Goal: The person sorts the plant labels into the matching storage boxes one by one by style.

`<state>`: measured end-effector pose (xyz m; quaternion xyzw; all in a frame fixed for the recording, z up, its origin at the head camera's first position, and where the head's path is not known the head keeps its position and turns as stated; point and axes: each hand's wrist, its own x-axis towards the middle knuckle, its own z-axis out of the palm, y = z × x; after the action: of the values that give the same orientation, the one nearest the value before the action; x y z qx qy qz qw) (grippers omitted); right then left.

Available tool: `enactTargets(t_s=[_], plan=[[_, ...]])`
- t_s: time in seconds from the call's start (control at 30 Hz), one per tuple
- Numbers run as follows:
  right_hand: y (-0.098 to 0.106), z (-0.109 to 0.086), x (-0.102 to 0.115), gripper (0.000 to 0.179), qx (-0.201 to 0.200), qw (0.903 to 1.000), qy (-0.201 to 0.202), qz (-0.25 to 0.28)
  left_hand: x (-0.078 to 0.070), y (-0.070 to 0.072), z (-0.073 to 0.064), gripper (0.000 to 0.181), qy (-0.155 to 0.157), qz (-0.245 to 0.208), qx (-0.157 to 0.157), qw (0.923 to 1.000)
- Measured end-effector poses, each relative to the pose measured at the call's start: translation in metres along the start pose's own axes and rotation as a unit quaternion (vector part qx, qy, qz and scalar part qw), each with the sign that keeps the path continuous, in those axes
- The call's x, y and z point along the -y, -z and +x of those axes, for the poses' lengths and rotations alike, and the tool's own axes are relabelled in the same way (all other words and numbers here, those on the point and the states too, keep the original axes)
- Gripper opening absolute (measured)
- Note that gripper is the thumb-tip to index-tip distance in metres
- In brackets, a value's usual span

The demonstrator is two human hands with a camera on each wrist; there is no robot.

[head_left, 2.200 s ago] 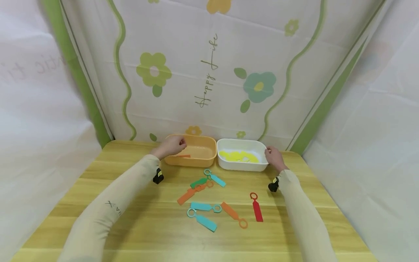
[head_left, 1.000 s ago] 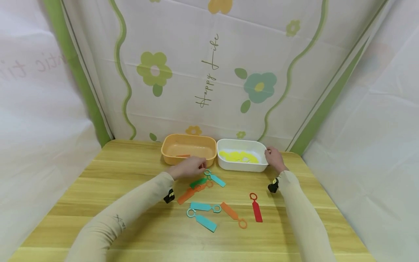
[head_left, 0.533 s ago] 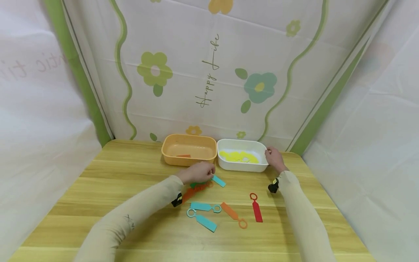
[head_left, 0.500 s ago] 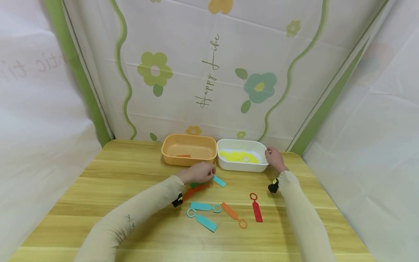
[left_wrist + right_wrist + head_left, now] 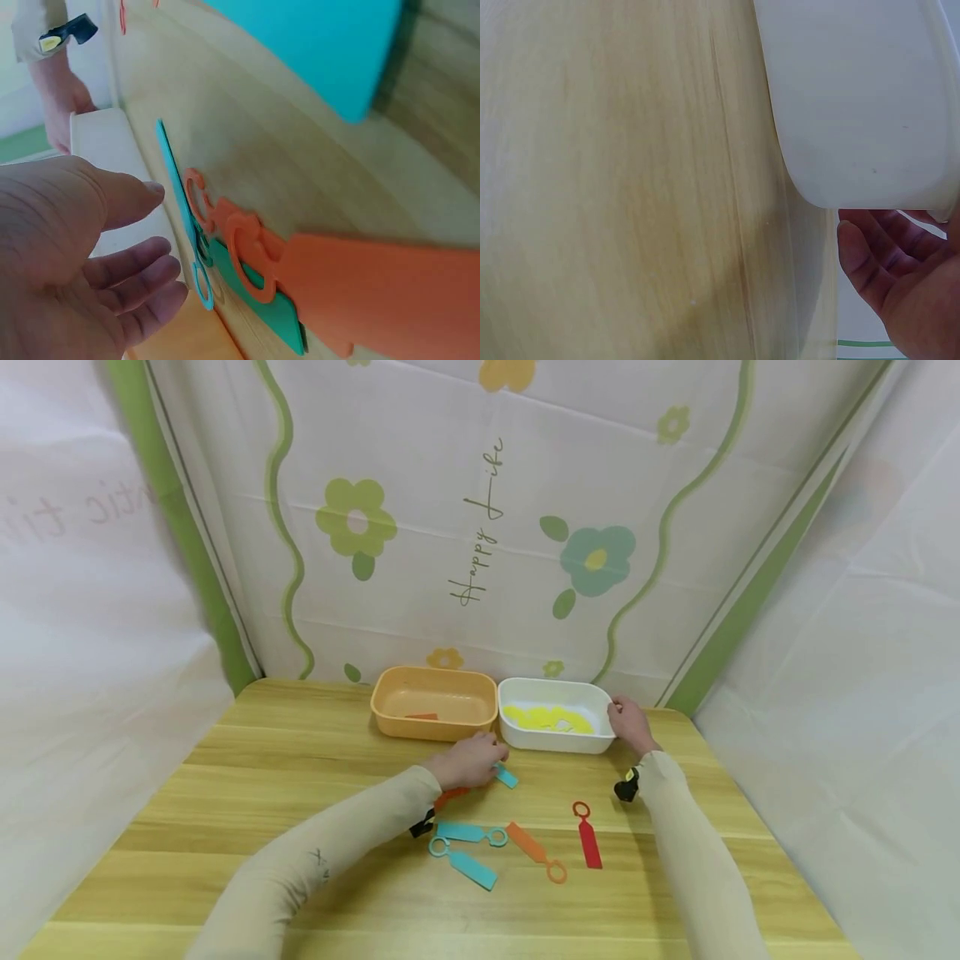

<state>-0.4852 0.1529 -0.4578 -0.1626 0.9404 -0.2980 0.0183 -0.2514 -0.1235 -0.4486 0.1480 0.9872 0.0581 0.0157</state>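
My left hand (image 5: 471, 760) hovers over a cluster of flat ring-ended tags, its thumb and fingers apart. Close by its fingertips is a cyan tag (image 5: 174, 176), whose ring end the hand hides in the head view. A green tag (image 5: 274, 315) and orange tags (image 5: 375, 277) overlap beneath the hand. No tag shows between the fingers in the left wrist view. At the far right, my right hand (image 5: 630, 724) holds the right end of the white bin (image 5: 557, 742), fingers curled at its rim. Flat yellow pieces (image 5: 543, 718) lie inside that bin.
An orange bin (image 5: 433, 729) with an orange piece (image 5: 422, 717) in it adjoins the white one. Nearer me lie two cyan tags (image 5: 471, 870), an orange tag (image 5: 527, 843) and a red tag (image 5: 590, 845). A printed curtain (image 5: 427, 568) hangs behind the table.
My left hand has come from over the orange bin down and rightward to the tag cluster. The back cyan tag has shifted slightly right. My right hand stays on the white bin.
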Motion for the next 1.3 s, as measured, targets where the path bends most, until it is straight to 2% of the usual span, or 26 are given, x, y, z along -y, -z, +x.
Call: enactTargets(t_s=[0.27,0.5,0.7,0.87,1.03,1.3], plan=[[0.002,0.000,0.002,0.049,0.010,0.9999,-0.002,0.001,-0.007,0.000,0.003,0.016,-0.029,0.106,0.010,0.9940],[0.004,-0.001,0.004,0.050,0.014,0.9999,0.000,0.009,-0.012,0.001,0.007,0.014,-0.022,0.101,0.034,0.9940],[0.003,-0.001,0.002,0.049,0.010,0.9999,0.001,0.012,-0.016,0.002,0.010,0.017,-0.002,0.100,0.054,0.9936],[0.002,-0.002,0.002,0.049,0.009,0.9999,-0.001,0.012,-0.016,0.002,0.010,0.022,0.019,0.082,0.070,0.9940],[0.001,-0.002,0.002,0.049,0.006,0.9999,-0.001,0.010,-0.015,0.003,0.008,0.031,0.028,0.069,0.076,0.9943],[0.002,-0.002,0.001,0.049,-0.001,1.0000,0.004,0.005,-0.016,0.006,0.006,0.029,0.017,0.075,0.066,0.9948]])
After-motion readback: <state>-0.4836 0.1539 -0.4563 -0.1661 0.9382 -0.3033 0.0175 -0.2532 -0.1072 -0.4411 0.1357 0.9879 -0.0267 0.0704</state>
